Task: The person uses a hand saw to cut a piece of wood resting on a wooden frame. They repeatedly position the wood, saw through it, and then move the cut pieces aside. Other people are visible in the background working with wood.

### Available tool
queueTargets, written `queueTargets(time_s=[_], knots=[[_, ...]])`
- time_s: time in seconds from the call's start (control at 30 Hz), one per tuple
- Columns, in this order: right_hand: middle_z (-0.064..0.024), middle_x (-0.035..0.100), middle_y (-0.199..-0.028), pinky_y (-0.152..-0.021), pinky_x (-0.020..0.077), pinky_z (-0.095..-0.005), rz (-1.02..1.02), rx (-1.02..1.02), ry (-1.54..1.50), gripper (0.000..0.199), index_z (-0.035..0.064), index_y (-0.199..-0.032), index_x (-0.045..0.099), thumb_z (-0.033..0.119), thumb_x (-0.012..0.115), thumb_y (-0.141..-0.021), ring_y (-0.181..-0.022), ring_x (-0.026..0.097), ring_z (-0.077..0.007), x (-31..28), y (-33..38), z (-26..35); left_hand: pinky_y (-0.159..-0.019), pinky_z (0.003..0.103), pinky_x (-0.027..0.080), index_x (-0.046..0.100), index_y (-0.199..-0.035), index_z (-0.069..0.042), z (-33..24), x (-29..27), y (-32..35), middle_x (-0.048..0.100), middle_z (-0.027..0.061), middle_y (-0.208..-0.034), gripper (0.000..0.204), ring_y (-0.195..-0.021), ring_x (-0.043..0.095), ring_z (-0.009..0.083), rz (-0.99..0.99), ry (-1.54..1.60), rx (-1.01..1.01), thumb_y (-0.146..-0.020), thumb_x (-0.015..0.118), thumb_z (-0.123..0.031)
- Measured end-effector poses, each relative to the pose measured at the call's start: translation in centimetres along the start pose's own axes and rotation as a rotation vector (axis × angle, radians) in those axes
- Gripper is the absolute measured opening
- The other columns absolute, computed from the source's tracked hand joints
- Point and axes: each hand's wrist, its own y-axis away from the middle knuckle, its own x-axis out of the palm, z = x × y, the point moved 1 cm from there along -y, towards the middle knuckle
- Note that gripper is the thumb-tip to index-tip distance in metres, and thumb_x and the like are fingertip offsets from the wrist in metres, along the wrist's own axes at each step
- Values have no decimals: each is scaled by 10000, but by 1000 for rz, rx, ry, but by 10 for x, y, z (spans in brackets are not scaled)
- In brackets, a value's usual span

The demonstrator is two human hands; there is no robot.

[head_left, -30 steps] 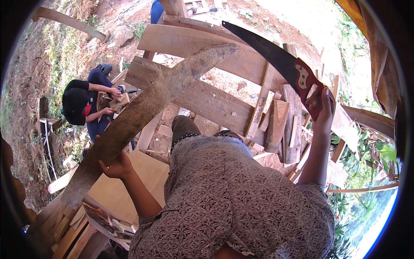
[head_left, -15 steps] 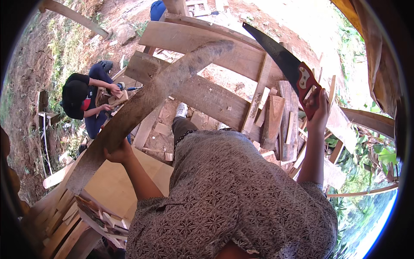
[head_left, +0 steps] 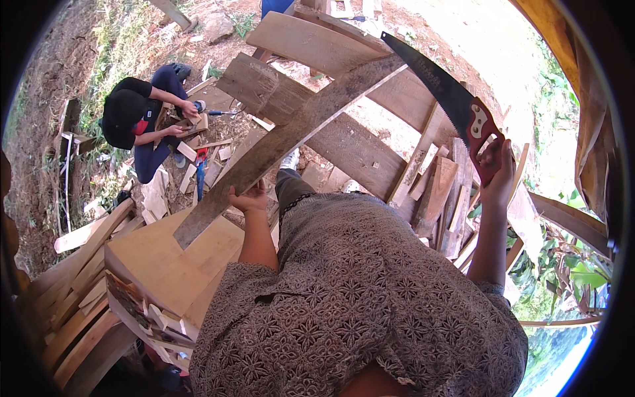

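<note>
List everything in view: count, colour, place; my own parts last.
Handsaw: 1, black and red, upper right
Long plank: 1, brown, across centre
Wide boards: at least 2, brown, upper centre
Short planks: several, brown, right of centre
Flat panel: 1, tan, lower left
Wood pieces: many, brown, bottom left
Co-worker: 1, black cap, upper left
Boulder: 1, greyish, top left
Leaves: many, green, right edge
Shirt: 1, greyish, bottom centre
Shoes: 2, whitish, centre
Left hand: 1, bare, at plank
Right hand: 1, bare, gripping handsaw

Board (head_left: pixel 291 137) left of handsaw (head_left: pixel 444 92), in front of planks (head_left: pixel 357 152); co-worker (head_left: pixel 126 114) left of board.
</note>
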Motion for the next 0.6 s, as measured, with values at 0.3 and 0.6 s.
queueTargets(time_s=[0.3,0.6], knots=[[-7,495,-655,-646,421,-265,230,-1,240,400,67,-872,570,401,483,-1074,-610,487,-114,-3,20,-15,-733,362,553,655,-1147,-61,20,-44,0,662,96,-942,863,-833,660,276,-210,-356,-339,-820,480,-841],[-6,565,-674,-576,412,-252,382,-30,384,389,19,-828,615,348,601,-1037,-618,530,-76,37,58,-79,-755,459,496,684,-993,-45,10,-39,11,670,110,-803,637,-755,660,350,354,-2148,218,-946,538,-663]])
